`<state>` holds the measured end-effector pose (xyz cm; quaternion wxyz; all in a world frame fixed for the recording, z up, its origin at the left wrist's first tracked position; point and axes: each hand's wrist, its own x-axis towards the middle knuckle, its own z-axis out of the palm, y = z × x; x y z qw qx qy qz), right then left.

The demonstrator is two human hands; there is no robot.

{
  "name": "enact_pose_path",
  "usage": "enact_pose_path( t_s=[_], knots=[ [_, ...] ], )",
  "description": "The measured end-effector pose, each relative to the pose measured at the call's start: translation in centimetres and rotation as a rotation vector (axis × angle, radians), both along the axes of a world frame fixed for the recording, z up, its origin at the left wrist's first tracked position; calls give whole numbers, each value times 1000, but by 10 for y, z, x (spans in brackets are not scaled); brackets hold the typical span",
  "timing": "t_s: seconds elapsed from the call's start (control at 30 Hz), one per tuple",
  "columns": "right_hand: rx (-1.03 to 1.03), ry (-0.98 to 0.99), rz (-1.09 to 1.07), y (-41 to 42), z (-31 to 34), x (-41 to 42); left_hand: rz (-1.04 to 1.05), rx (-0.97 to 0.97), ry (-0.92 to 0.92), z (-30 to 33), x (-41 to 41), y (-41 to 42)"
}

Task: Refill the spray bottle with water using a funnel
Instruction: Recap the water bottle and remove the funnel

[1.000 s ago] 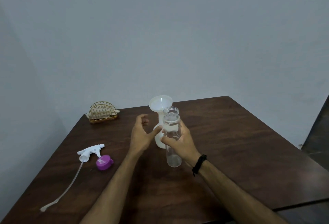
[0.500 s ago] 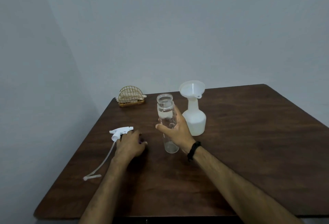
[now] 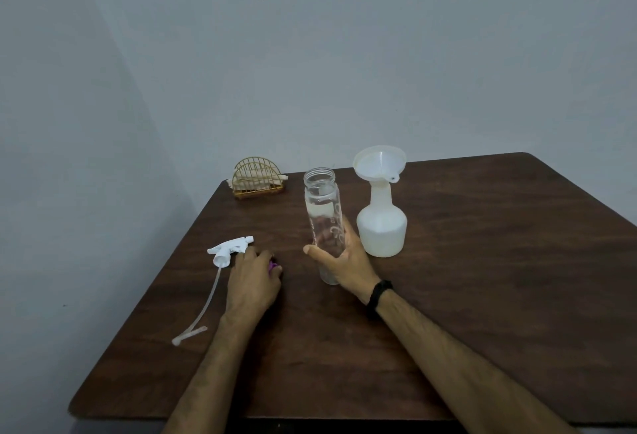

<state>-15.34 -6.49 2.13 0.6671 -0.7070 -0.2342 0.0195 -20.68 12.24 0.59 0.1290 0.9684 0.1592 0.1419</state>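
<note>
At frame centre the right hand (image 3: 341, 261) is gripping the clear bottle (image 3: 324, 223); the left hand (image 3: 253, 278), lower left, is covering a purple cap (image 3: 273, 265), its grip unclear.

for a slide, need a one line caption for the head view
Right hand grips clear bottle beside funnel-topped spray bottle; left hand covers purple cap.

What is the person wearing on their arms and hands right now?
Both forearms are bare, with no sleeves or gloves in view. The right hand has a black band around its wrist. The left hand and its wrist carry nothing.
</note>
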Motion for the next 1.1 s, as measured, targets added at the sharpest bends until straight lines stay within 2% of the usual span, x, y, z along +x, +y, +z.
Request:
enact_pose_path(
  t_s=[0.13,0.3,0.4,0.57,0.7,0.77,0.9,1.1],
  knots=[
    [8,-5,9,1,-1,0,-2,-180,-83,9,-2,-4],
    [14,15,26,-1,-1,1,-14,-671,-423,79,-2,-25],
    [14,23,30,0,-1,1,-150,-744,-598,124,2,-38],
    [7,54,58,-2,0,1,-408,-562,-452,153,16,-66],
    [-5,66,63,-1,0,0,-465,-259,-358,156,24,-71],
    [-3,67,51,-1,0,1,-467,-136,-322,156,25,-74],
    [-34,46,43,-1,0,1,-437,-123,-313,157,20,-74],
    [-35,27,43,-1,-1,2,-312,151,-318,165,17,-85]
  ],
)
